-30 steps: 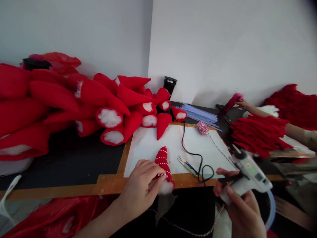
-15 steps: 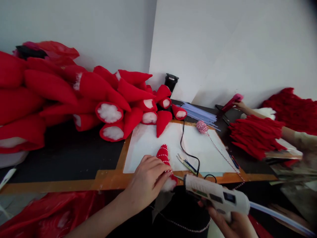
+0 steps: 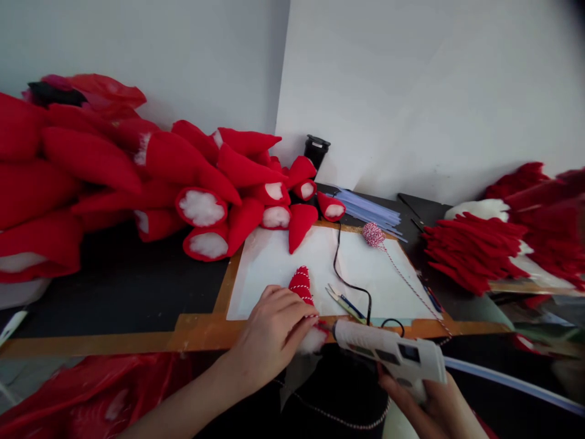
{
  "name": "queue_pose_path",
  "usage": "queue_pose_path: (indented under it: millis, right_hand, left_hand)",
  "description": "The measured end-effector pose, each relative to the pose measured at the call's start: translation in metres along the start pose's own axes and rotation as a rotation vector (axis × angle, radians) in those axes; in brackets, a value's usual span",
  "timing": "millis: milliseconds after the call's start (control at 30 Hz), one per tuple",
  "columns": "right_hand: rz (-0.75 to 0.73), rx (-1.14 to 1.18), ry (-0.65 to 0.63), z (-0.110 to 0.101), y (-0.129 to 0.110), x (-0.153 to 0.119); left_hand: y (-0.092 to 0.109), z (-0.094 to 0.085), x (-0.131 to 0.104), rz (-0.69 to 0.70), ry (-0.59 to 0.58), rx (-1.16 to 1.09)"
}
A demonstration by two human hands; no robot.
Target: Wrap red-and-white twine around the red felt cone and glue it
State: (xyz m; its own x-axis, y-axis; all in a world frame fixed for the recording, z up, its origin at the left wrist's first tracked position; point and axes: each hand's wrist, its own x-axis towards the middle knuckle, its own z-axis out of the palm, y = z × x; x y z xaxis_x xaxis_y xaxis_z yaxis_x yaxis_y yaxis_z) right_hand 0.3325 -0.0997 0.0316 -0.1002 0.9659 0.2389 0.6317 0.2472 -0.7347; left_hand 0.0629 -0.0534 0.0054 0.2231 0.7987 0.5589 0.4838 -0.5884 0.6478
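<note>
My left hand (image 3: pixel 276 332) is closed round a small stuffed red felt cone (image 3: pixel 300 283) at the table's front edge. Red-and-white twine winds round the cone in a spiral, and white stuffing (image 3: pixel 311 340) shows at its wide end. In my right hand (image 3: pixel 423 396) is a white hot glue gun (image 3: pixel 388 350), with a long glue stick (image 3: pixel 512 383) out of its back. Its nozzle is at the cone's wide end; whether it touches I cannot tell. A loose length of twine (image 3: pixel 338 419) hangs below my hands. On the white board lies the twine ball (image 3: pixel 373 234).
Stuffed red cones (image 3: pixel 183 164) are piled along the left. Tweezers (image 3: pixel 345 302) and a black cord (image 3: pixel 351 283) lie on the white board (image 3: pixel 269 268). Behind are glue sticks (image 3: pixel 368 210) and a black container (image 3: pixel 316 149). Flat red felt pieces (image 3: pixel 475 247) are stacked at right.
The glue gun has moved left, its nozzle now closer to the cone's wide end. My left hand stays put. At right, another person's arm and the red piece it held have left their place.
</note>
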Motion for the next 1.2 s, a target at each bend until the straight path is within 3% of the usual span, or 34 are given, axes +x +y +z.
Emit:
queue_pose_path:
  millis: [200,433,667,767,833,933,967,1067,1200]
  right_hand:
    - [0.072,-0.060,0.011,-0.001,0.014,-0.006]
    - [0.059,-0.044,-0.004,-0.006,0.037,-0.007]
    - [0.040,-0.037,-0.086,-0.015,0.024,-0.005]
    - [0.119,0.087,-0.120,-0.016,0.021,-0.004]
    - [0.256,0.235,-0.067,-0.017,0.021,0.001]
    - [0.449,0.364,0.171,-0.024,0.033,0.020]
    - [0.479,0.351,0.235,-0.027,0.041,0.030]
    - [0.525,0.223,0.118,-0.039,0.081,0.060]
    - [0.472,-0.418,0.150,-0.044,0.124,0.082]
  left_hand:
    - [0.001,-0.001,0.001,-0.001,-0.005,0.003]
    - [-0.001,-0.001,0.000,0.007,-0.007,-0.002]
    - [0.000,0.000,0.000,-0.003,-0.002,0.003]
    - [0.000,-0.001,0.001,0.002,0.005,0.005]
    - [0.000,-0.001,0.001,0.006,0.016,0.009]
    - [0.000,-0.002,0.000,0.007,0.033,0.004]
    - [0.001,-0.002,-0.001,0.008,0.039,0.002]
    - [0.001,-0.002,-0.003,0.019,0.059,0.013]
    - [0.002,-0.005,-0.006,0.038,0.072,0.063]
